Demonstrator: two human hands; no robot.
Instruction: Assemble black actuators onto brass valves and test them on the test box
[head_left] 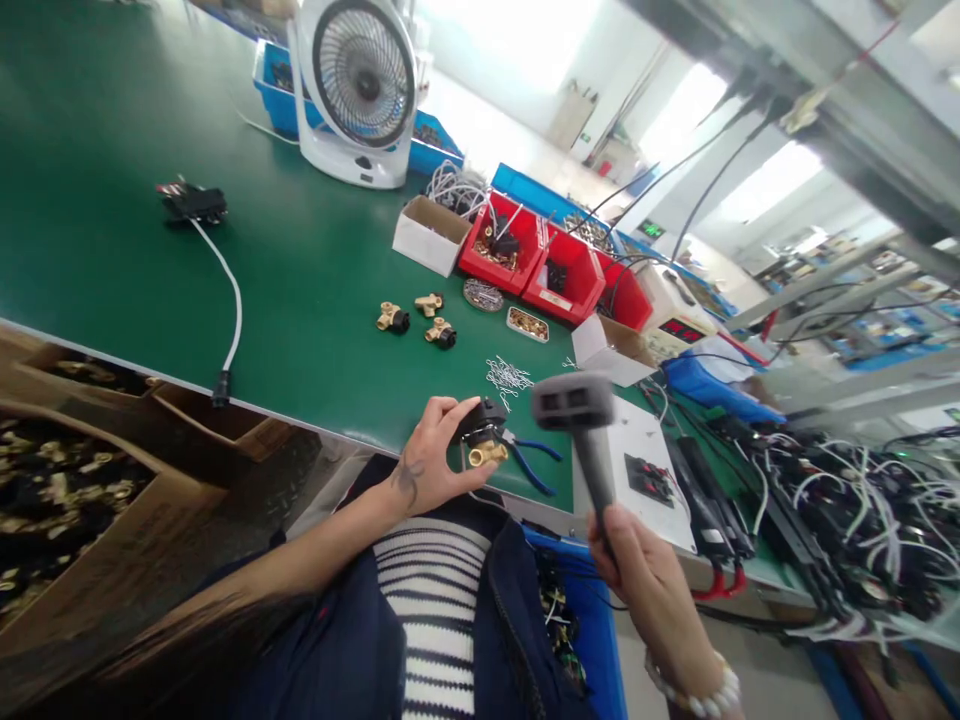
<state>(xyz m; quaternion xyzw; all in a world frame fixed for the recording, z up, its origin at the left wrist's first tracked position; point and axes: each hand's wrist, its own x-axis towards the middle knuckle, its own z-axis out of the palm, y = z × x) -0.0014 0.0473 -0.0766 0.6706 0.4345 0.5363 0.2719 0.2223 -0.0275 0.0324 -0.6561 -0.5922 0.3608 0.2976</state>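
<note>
Grip, left hand: closed around brass valve | grip, right hand: clenched on grey tool handle

A: Is the light good here?
B: Yes, bright daylight from the windows, blown out to white.
A: And the sharpness?
B: The edges bend strongly; the grey tool looks blurred.

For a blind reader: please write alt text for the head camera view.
The left hand holds a brass valve at the green workbench; the right hand grips a grey tool. More brass fittings and red bins sit beyond.
</note>
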